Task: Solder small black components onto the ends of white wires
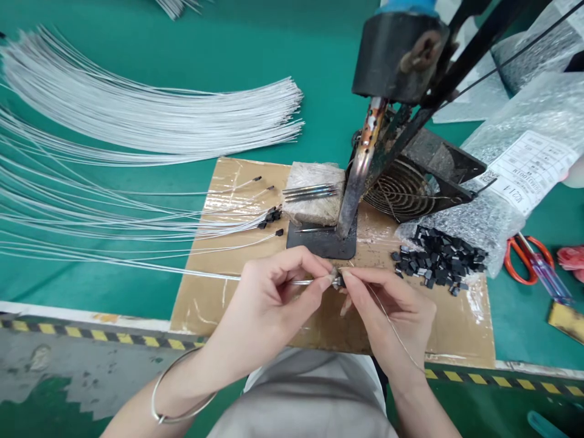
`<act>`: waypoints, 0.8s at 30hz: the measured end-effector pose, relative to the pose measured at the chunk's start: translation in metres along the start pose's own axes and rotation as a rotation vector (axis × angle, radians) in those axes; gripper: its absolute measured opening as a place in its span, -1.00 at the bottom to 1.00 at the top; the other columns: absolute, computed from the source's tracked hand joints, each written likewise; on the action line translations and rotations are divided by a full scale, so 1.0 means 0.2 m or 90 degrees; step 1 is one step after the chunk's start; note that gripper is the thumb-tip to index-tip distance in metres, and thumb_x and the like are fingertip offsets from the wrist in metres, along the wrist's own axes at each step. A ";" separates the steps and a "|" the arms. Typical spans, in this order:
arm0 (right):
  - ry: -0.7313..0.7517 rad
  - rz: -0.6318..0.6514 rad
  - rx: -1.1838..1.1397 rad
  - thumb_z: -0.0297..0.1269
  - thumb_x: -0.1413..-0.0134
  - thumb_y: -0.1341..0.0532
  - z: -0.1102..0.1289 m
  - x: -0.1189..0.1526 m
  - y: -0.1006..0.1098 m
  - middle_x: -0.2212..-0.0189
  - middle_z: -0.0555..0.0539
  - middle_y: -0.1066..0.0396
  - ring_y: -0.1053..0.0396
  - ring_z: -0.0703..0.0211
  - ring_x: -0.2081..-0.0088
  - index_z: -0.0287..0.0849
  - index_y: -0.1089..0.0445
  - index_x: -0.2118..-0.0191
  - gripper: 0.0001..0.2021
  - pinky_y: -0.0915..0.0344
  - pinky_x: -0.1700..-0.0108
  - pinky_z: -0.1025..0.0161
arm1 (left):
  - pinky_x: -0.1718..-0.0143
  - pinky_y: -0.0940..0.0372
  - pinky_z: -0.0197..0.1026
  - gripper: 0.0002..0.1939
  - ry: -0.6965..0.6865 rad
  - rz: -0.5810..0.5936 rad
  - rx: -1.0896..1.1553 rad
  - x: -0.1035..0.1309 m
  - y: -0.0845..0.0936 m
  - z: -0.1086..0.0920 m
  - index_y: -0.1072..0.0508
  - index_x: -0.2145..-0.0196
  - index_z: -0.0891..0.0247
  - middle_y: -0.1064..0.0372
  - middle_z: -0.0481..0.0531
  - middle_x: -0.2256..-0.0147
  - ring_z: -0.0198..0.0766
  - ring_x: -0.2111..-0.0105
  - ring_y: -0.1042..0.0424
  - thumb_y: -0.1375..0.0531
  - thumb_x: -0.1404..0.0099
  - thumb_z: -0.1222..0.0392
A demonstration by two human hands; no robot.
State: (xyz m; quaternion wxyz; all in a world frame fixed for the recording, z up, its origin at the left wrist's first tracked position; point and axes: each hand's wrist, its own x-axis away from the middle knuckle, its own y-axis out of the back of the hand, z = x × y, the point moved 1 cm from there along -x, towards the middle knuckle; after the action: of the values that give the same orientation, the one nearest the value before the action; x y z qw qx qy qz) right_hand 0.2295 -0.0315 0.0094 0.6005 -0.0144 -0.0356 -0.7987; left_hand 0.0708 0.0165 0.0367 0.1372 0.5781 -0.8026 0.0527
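The left hand (269,304), a bangle (159,395) on its wrist, has its grip closed on white wires (305,282) just behind their end. The right hand's (396,310) grip is pinched at a small dark piece (338,282) on that end, fingertips almost meeting, probably to steady something so small; the fingers hide its exact fit. A thin strand (387,316) crosses the right hand.

Taking the hands as the clock's centre, the wires trail away toward 9 o'clock, which likely keeps their length out of the way. The cardboard sheet (201,304) beneath presumably shields the worktop (319,55). At 3 o'clock lies a loose heap of black pieces (438,258), seemingly poured within the right hand's reach. Beyond it are scissors (531,277).

Toward 11 o'clock, metal pins (310,191) rest side by side on a wrapped block (298,213), perhaps raised for easy picking. Between 10 and 11, wires with black tips (274,216) lie with their ends together.

At 12, a scorched metal tube (362,158) slants down; at 1, a fan (401,188) leans beside it. Farther, a bubble-wrap bag (524,134) sits at 2, and a thick wire bundle (159,115) fans out past 10.
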 end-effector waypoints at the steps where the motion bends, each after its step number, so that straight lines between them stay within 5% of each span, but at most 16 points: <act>1: 0.002 0.002 0.002 -0.45 -0.24 -0.38 0.00 0.00 0.00 0.43 0.18 -0.61 -0.47 0.48 0.51 0.10 -0.67 0.20 -0.78 -0.42 0.40 0.56 | 0.40 -0.33 -0.41 -0.88 -0.001 0.000 -0.003 0.00 0.00 0.00 -0.57 0.39 0.23 -0.61 -0.04 0.35 -0.36 0.38 -0.49 -0.28 -0.32 0.33; 11: 0.083 0.010 0.163 -0.37 -0.41 -0.23 0.02 0.00 0.03 0.30 0.06 -0.56 -0.47 0.34 0.38 -0.02 -0.58 0.06 -0.82 -0.45 0.27 0.37 | 0.50 -0.26 -0.38 -0.89 0.005 -0.018 -0.020 -0.03 0.00 0.00 -0.60 0.40 0.24 -0.62 0.02 0.35 -0.33 0.43 -0.46 -0.29 -0.29 0.29; 14: 0.067 0.013 0.162 -0.34 -0.52 -0.05 0.03 0.02 0.04 0.31 0.06 -0.53 -0.42 0.34 0.41 -0.01 -0.49 -0.06 -0.73 -0.41 0.32 0.36 | 0.51 -0.24 -0.37 -0.90 0.004 -0.034 -0.030 -0.03 0.00 0.01 -0.60 0.39 0.24 -0.61 0.03 0.34 -0.33 0.43 -0.45 -0.29 -0.30 0.27; 17: 0.039 0.005 0.145 -0.35 -0.50 -0.07 0.04 0.04 0.05 0.35 0.09 -0.56 -0.41 0.32 0.45 0.01 -0.36 -0.12 -0.77 -0.39 0.34 0.35 | 0.52 -0.24 -0.38 -0.91 0.010 -0.041 -0.049 -0.04 0.00 0.01 -0.59 0.39 0.25 -0.60 0.03 0.35 -0.33 0.45 -0.44 -0.30 -0.28 0.26; 24: 0.139 -0.012 0.253 -0.37 -0.40 -0.09 0.04 0.03 0.06 0.32 0.02 -0.36 -0.34 0.19 0.39 -0.03 -0.30 0.11 -0.90 -0.30 0.34 0.21 | 0.49 -0.28 -0.39 -0.91 0.003 -0.049 -0.066 -0.07 -0.01 -0.02 -0.56 0.40 0.26 -0.61 0.02 0.33 -0.36 0.45 -0.45 -0.28 -0.28 0.28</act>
State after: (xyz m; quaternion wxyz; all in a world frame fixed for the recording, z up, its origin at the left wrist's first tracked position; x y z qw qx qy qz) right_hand 0.2400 -0.0394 0.0177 0.5844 0.1914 -0.1273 -0.7782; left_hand 0.0773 0.0290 0.0367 0.1711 0.6003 -0.7812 0.0071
